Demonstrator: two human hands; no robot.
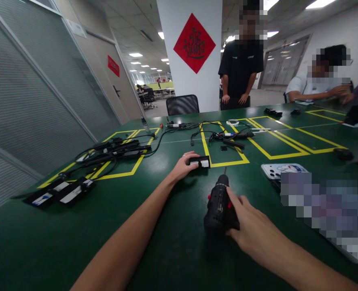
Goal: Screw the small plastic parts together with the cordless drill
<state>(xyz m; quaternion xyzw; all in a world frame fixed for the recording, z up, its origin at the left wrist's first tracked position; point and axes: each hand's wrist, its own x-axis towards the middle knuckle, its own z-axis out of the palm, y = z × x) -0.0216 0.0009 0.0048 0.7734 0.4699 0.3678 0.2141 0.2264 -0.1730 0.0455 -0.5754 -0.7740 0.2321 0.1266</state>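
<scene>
My left hand (183, 166) has its fingers closed around the left end of a small black tray-like part (208, 158) with white pieces in it, low over the green table. My right hand (247, 220) grips a black cordless drill (217, 204) with red buttons. The index finger lies along the drill's side, and the handle is mostly hidden by the hand. A thin bit (225, 171) points away from me, a little to the right of the black part and apart from it.
Black cables and devices (121, 149) lie at left, near black-and-white parts (75, 190). A pen-like electric screwdriver (231, 136) with cords lies ahead. Yellow tape (230, 163) marks the table. A phone (283, 169) lies at right. A person in black (241, 60) leans at the far edge.
</scene>
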